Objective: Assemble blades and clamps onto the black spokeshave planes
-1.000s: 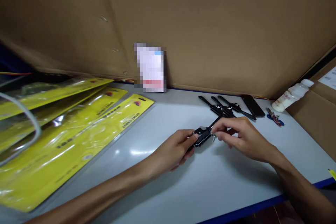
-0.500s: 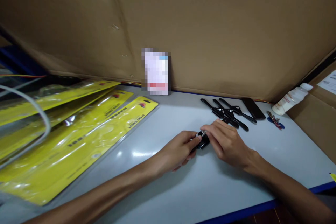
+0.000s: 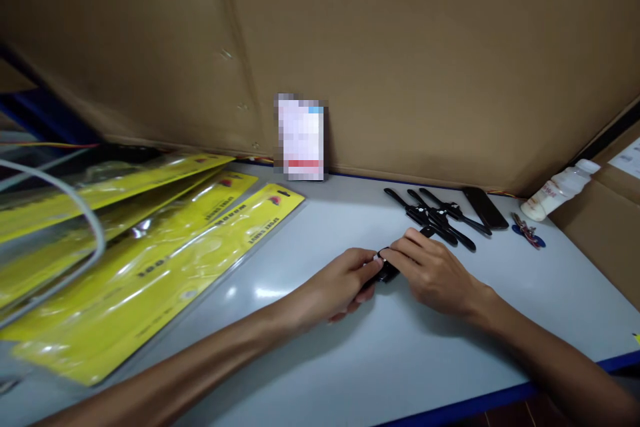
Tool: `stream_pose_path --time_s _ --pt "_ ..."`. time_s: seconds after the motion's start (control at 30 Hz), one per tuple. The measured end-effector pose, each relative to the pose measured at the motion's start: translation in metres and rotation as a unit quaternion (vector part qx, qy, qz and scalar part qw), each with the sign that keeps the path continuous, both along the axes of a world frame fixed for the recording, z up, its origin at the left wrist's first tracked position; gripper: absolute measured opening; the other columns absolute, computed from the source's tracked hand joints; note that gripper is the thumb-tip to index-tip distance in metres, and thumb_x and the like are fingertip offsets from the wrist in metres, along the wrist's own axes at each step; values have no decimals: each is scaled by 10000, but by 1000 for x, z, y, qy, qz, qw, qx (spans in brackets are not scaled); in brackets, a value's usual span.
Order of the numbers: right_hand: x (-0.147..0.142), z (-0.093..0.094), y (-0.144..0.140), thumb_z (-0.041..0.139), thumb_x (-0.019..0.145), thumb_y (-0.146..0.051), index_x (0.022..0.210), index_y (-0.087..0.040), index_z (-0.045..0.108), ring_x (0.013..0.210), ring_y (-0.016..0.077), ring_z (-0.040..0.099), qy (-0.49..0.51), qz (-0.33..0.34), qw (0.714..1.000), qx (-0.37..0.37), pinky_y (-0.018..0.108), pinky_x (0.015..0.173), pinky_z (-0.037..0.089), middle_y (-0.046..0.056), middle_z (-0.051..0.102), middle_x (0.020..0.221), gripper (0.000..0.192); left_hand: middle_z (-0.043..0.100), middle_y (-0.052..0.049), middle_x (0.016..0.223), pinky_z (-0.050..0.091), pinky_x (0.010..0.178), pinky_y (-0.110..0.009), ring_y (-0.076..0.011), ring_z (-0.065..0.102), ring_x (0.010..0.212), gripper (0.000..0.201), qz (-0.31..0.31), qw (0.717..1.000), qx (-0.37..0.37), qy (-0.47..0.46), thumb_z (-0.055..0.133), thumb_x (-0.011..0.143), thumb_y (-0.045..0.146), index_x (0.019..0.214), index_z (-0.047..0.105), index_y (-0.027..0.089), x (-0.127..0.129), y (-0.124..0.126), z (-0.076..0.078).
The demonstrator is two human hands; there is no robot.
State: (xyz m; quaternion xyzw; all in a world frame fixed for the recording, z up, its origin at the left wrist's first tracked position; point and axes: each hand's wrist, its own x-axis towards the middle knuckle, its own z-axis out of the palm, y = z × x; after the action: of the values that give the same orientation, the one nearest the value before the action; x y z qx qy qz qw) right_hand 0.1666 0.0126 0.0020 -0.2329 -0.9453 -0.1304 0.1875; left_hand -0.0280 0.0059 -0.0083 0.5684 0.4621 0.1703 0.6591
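Observation:
A black spokeshave (image 3: pixel 387 273) is held between my two hands above the table. My left hand (image 3: pixel 350 279) is closed around its near handle, the thumb lying on top by the middle part. My right hand (image 3: pixel 436 273) is closed over the middle, thumb and index finger pressed together there beside the left thumb. Those fingers cover the small parts at the tool's centre. Past the right hand, the tip of the far handle shows. Beyond it, three more black spokeshaves (image 3: pixel 438 219) lie side by side on the table.
Yellow cards in clear plastic packaging (image 3: pixel 200 290) lie overlapped at left, under a grey cable (image 3: pixel 83 207). Behind the spokeshaves lie a dark phone (image 3: pixel 485 208), keys (image 3: pixel 527 232) and a milky bottle (image 3: pixel 557 192). A blurred upright card (image 3: pixel 301 137) leans against the cardboard wall (image 3: pixel 400 60).
My right fingers have shifted over the spokeshave's middle and now cover the silver part that showed before. The view has moved slightly, while my left hand keeps its grip.

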Motion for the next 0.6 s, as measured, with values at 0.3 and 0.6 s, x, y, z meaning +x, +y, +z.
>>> stream_pose_path --time_s 0.3,0.6 --pt "6 0 2 423 975 -75 999 -105 686 824 201 517 47 18 993 -107 323 686 473 103 627 871 265 421 98 567 219 336 -174 -64 263 383 230 -19 1000 -16 -18 405 977 409 836 423 228 -3 2 0" --pt "4 -9 0 418 1033 -183 926 -141 659 789 188 509 111 -28 982 -153 331 707 448 68 624 821 266 434 95 576 263 344 -164 -59 313 388 245 -32 999 16 17 415 979 433 860 435 220 -1 -2 0"
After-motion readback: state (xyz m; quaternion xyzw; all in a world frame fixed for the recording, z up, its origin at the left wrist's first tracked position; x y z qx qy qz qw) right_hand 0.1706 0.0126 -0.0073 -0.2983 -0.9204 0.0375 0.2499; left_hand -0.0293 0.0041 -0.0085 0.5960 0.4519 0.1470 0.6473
